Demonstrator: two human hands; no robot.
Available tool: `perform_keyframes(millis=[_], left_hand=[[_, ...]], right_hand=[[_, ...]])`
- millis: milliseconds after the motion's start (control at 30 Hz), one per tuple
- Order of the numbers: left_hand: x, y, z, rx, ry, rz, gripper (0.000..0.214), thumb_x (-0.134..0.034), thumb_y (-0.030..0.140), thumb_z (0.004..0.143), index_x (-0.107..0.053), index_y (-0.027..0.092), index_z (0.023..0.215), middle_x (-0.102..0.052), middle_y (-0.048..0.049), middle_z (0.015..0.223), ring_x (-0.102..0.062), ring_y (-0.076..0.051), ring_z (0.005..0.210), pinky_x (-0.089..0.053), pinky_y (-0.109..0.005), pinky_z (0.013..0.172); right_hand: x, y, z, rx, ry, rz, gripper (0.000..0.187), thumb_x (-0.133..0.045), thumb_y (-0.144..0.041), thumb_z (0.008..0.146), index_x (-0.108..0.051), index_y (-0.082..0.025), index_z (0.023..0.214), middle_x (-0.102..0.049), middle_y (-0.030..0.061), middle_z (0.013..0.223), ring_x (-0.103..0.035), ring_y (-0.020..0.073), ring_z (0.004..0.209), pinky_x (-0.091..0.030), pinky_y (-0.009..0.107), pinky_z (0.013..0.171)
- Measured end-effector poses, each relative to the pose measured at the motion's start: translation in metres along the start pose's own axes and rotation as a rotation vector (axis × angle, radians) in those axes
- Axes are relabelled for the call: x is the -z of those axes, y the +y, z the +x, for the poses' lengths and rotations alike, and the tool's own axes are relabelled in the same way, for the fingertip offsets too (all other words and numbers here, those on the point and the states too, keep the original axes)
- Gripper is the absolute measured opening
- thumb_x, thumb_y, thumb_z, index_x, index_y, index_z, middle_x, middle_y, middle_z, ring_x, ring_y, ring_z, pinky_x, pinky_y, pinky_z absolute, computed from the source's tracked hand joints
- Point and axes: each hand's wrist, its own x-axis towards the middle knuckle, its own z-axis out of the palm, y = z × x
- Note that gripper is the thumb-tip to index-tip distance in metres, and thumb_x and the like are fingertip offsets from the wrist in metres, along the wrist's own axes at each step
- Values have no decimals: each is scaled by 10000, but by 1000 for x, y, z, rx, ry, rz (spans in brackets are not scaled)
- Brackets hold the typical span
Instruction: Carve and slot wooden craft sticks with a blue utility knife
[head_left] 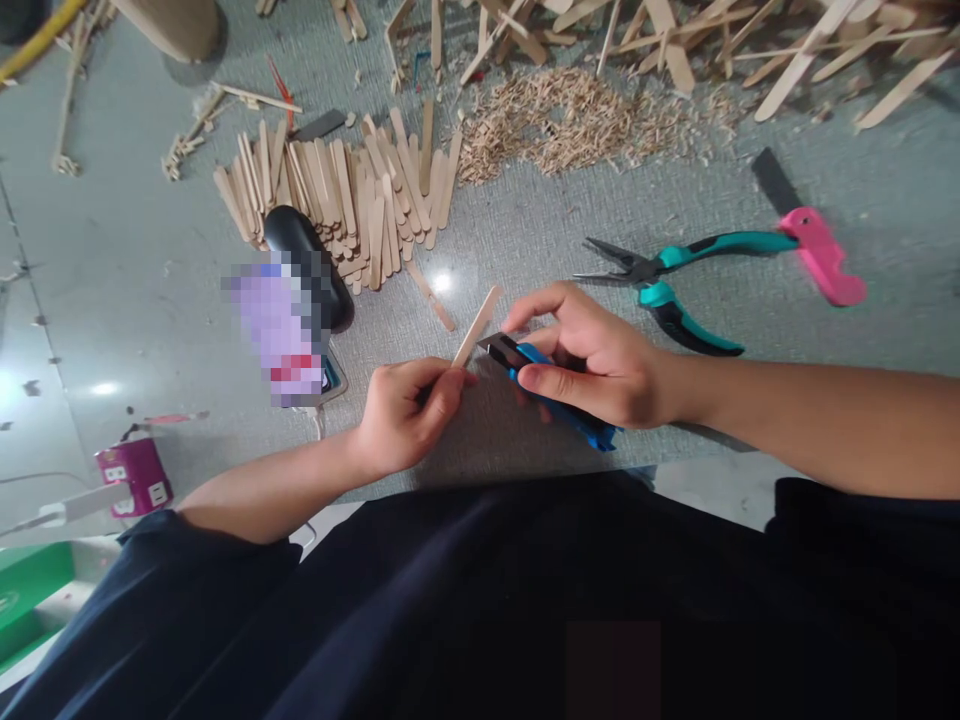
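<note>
1. Stick pile (343,190) left of the shavings (525,120), both on the table (495,230)
2. Case (307,240) before that pile
3. Held stick (478,326) left of the cutter (517,356)
4. Pliers (642,270) behind and right of the cutter

It looks like a craft workspace. Flat pale wooden sticks (376,235), small tan wood chips (574,140) and teal-handled metal pliers (643,270) lie on the grey textured desk (510,230).

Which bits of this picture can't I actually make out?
All in the head view:
Wooden stick: lower end, hidden by the left hand.
Blue utility knife: part of its handle, behind the right hand.
Phone: its screen, blurred into blocks.
Dark strip: partly hidden by the right forearm.
Tan container: cut off by the top edge.
</note>
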Motion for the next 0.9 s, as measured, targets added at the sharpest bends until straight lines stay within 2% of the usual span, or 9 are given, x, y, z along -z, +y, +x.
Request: perform_keyframes(millis=[100, 267, 433, 533, 600, 700, 767, 833, 900], left_hand=[[-2, -1, -2, -24, 44, 34, 241, -679, 253, 1103, -885, 149, 1037, -800, 10, 650, -675, -65, 505, -519, -157, 532], [-6, -3, -5, -74, 99, 114, 176, -716, 226, 1101, -872, 165, 1049, -862, -11, 747, -786, -98, 633, -576, -192, 612], [-4, -1, -3, -74, 47, 122, 214, -710, 255, 1113, -862, 172, 987, -852, -19, 735, -745, -97, 595, -519, -212, 560], [-2, -2, -1, -109, 0, 132, 260, -706, 254, 1112, -842, 169, 907, -815, -15, 689, -691, -83, 560, -483, -199, 543], [-2, -5, -1, -143, -27, 149, 267, -716, 280, 1110, -846, 171, 903, -789, -12, 666, -680, -87, 562, -485, -204, 559], [-5, -11, -2, -145, -18, 145, 216, -742, 321, 1100, -865, 181, 991, -799, -16, 699, -711, -105, 604, -517, -217, 590], [-7, -14, -4, -123, 13, 82, 158, -772, 296, 1068, -853, 182, 1142, -841, -23, 793, -720, -100, 623, -539, -211, 595], [-7, -17, -4, -140, 30, 2, 287, -805, 262, 1016, -805, 185, 1292, -874, -35, 909, -693, -84, 615, -537, -202, 580], [-7, -17, -2, -178, 20, -50, 353, -824, 279, 986, -783, 190, 1325, -872, -43, 947, -648, -76, 601, -516, -202, 559]], right_hand=[[-3, 1, 0, -17, 14, 47, 445, -787, -391, 1098, -476, -357, 1415, -754, -107, 859, -696, 125, 643, -575, 245, 625], [-3, -2, 2, -5, 14, -1, 374, -763, -321, 1090, -566, -306, 1408, -768, -86, 850, -710, 126, 674, -545, 249, 645], [3, -6, 1, 22, -20, -92, 425, -779, -340, 1078, -650, -257, 1474, -793, -50, 853, -693, 121, 690, -521, 243, 643], [3, -5, 1, 20, -64, -60, 498, -785, -354, 1077, -633, -257, 1541, -789, -50, 835, -704, 128, 694, -553, 242, 654], [3, -4, 3, 29, -69, -2, 437, -761, -355, 1096, -635, -247, 1500, -773, -42, 853, -712, 130, 718, -575, 238, 650], [3, -2, 8, 52, -64, 72, 334, -736, -330, 1106, -636, -217, 1404, -746, -23, 882, -729, 136, 766, -584, 222, 615], [4, -3, 10, 63, -69, 77, 312, -730, -315, 1100, -635, -202, 1375, -737, -19, 874, -724, 138, 768, -576, 218, 597], [4, -5, 10, 69, -62, 44, 288, -711, -308, 1108, -641, -203, 1367, -735, -24, 870, -702, 131, 747, -570, 227, 607], [4, -8, 8, 77, -47, -22, 280, -692, -305, 1120, -653, -205, 1378, -735, -31, 866, -677, 120, 729, -560, 239, 639]])
